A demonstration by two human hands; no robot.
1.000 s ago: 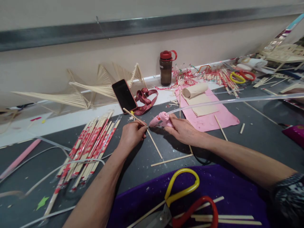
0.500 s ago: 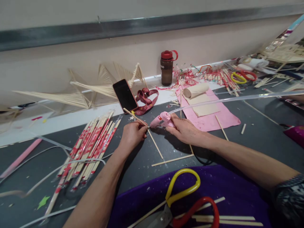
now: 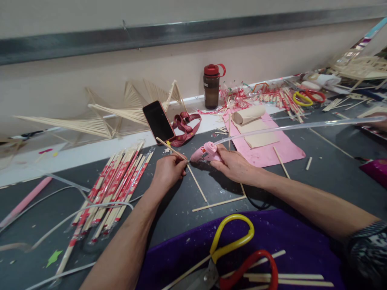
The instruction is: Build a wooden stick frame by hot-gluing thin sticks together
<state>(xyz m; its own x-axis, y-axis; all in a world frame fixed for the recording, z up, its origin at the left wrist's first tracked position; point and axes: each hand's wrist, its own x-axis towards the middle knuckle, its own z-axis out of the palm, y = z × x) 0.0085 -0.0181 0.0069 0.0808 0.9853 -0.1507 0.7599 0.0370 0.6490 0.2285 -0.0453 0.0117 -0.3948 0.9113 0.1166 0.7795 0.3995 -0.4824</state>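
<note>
My left hand (image 3: 168,171) is closed in a pinch on a thin wooden stick (image 3: 198,187) that lies slantwise on the dark table (image 3: 326,169). My right hand (image 3: 234,165) grips a pink glue gun (image 3: 204,153) whose nozzle points left and meets the stick right at my left fingertips. A long clear glue rod (image 3: 299,126) sticks out of the gun's back toward the right. A second loose stick (image 3: 218,204) lies just below the held one.
Wrapped chopsticks (image 3: 116,188) are piled at left. A phone (image 3: 158,121) leans on a stick model (image 3: 121,110), beside a red lanyard (image 3: 185,125) and a brown bottle (image 3: 211,86). Pink sheet (image 3: 272,150) with a paper roll sits behind. Yellow-and-red scissors (image 3: 234,251) lie on purple cloth (image 3: 296,245) near me.
</note>
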